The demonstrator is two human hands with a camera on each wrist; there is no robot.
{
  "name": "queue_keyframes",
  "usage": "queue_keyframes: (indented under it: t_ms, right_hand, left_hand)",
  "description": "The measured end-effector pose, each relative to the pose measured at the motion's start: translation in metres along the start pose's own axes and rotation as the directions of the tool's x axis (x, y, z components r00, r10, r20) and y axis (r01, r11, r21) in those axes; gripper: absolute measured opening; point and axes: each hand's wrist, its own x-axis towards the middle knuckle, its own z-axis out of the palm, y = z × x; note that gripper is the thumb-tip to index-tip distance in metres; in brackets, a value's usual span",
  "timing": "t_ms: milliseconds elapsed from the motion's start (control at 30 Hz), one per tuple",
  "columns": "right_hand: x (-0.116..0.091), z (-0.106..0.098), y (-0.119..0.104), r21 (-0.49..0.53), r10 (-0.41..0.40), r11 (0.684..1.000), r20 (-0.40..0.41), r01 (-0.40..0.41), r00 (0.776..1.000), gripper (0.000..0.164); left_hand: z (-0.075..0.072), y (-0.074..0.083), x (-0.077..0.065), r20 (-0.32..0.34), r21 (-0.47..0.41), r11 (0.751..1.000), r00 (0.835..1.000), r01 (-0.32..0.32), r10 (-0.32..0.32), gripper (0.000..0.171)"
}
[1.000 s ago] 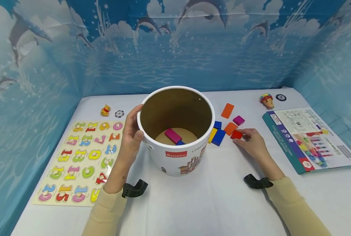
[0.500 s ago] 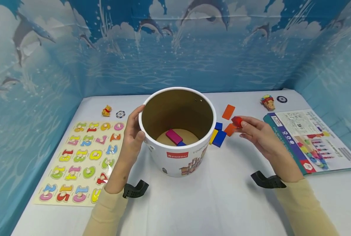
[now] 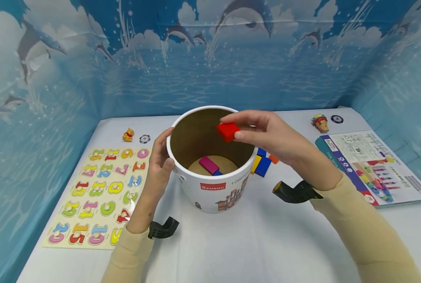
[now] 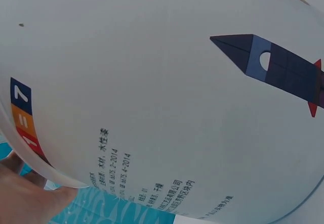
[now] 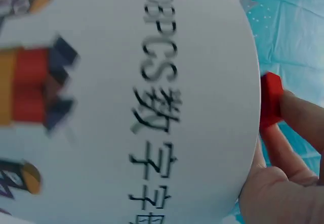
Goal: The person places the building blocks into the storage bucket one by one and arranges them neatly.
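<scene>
A white bucket [image 3: 191, 192] with printed pictures stands at the middle of the table in the head view. My left hand [image 3: 157, 167] grips its left rim, thumb at the front of the wall. Over the bucket's mouth, my right hand [image 3: 277, 135] pinches a red block [image 3: 228, 132] between thumb and fingers. The same red block [image 5: 272, 100] shows beyond the bucket's edge in the right wrist view. On the bucket's floor lie a magenta block [image 3: 209, 165] and, partly hidden, a blue block [image 3: 217, 173].
Right of the bucket lie a blue block [image 3: 263, 166], a yellow block [image 3: 255, 164] and an orange block [image 3: 273, 158], partly behind my right arm. A number puzzle board [image 3: 100, 196] lies left. A flat box [image 3: 377, 165], small figures and round chips are around.
My right hand has picked the red block off the table and carried it up and left over the bucket. My left hand keeps its hold on the rim.
</scene>
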Motion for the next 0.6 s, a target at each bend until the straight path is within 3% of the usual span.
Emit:
queue_keyframes:
  t_ms: [67, 167, 267, 600]
  right_hand:
    - [0.006, 0.003, -0.004, -0.125, 0.023, 0.992, 0.024, -0.02, 0.999, 0.036]
    - [0.015, 0.006, -0.008, -0.219, 0.052, 0.975, 0.094, -0.031, 0.994, 0.035]
    - [0.026, 0.009, -0.009, -0.34, 0.08, 0.94, 0.172, -0.017, 0.982, 0.033]
    - [0.066, 0.025, 0.004, -0.579, 0.219, 0.814, 0.389, 0.053, 0.895, 0.026]
  left_hand:
    - [0.0, 0.0, 0.0, -0.001, 0.0, 1.0, 1.0, 0.004, -0.004, 0.081]
    - [0.0, 0.001, 0.0, -0.002, 0.009, 1.0, 1.0, 0.009, -0.009, 0.08]
    - [-0.001, 0.003, 0.0, -0.001, 0.014, 1.0, 1.0, 0.011, -0.011, 0.08]
    - [0.002, 0.003, 0.0, -0.006, 0.031, 0.999, 1.0, 0.029, -0.028, 0.079]
